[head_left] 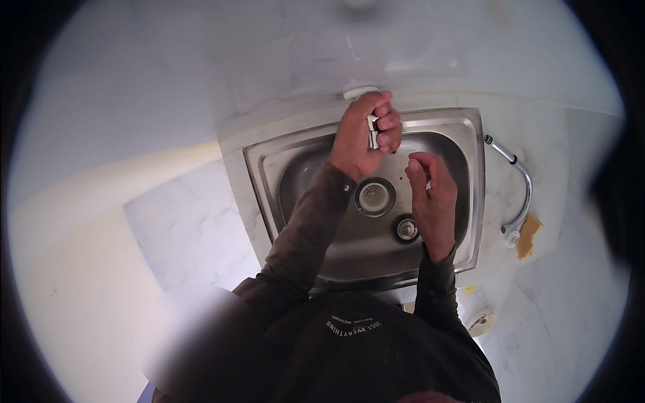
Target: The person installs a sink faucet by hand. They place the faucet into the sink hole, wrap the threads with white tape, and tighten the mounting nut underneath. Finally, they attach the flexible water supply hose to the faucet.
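My left hand [363,138] reaches over the far rim of the steel sink [476,195], its fingers curled around a shiny metal piece [373,134]. Only a little of that piece shows between palm and fingers. To the right, over the basin, my right hand [435,201] is closed, thumb against the index finger. Whatever it pinches, if anything, is hidden or too small to make out. Below my hands, a drain opening with a white basket [374,197] sits in the basin floor. A round metal drain plug [406,229] lies beside it, near my right wrist.
On the counter right of the sink lies a curved chrome spout [524,185], with a brownish-yellow scrap [529,236] and a small white round piece [513,239] at its lower end. A tape roll [481,323] is nearer me. Behind my left hand is a white rounded object [360,91].
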`<state>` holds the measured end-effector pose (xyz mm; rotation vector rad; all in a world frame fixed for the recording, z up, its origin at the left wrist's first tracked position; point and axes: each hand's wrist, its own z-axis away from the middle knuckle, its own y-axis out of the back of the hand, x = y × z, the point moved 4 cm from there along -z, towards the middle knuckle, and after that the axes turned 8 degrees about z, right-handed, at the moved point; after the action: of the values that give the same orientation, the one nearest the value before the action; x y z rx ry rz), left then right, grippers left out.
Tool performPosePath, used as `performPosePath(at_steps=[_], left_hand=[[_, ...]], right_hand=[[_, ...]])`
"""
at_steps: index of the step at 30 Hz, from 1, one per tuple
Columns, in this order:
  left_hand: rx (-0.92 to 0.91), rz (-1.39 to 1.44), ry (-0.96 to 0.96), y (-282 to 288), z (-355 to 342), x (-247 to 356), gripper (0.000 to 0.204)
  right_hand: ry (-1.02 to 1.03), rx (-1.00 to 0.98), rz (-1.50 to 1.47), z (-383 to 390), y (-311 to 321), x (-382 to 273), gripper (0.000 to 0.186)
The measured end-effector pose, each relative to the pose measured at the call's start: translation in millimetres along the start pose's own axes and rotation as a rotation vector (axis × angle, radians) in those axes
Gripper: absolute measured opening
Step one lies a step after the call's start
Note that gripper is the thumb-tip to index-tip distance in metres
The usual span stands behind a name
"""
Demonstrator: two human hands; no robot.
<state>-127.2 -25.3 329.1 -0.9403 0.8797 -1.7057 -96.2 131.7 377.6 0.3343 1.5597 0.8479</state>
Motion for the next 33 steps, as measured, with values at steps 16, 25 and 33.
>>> performPosePath(at_steps=[16, 25, 33], left_hand=[[-0.159, 0.093, -0.051, 12, -4, 2, 0.032], [-0.397, -0.067, -0.078, 19, -16, 2, 0.038], [-0.419, -0.110, -0.118, 63, 3, 24, 0.052]], right_hand=[[0.243, 0.009, 0.023, -18, 4, -27, 0.022], [0.011, -0.049, -0.045, 15, -23, 2, 0.025], [0.291, 0.242, 0.286, -28, -48, -77, 0.032]])
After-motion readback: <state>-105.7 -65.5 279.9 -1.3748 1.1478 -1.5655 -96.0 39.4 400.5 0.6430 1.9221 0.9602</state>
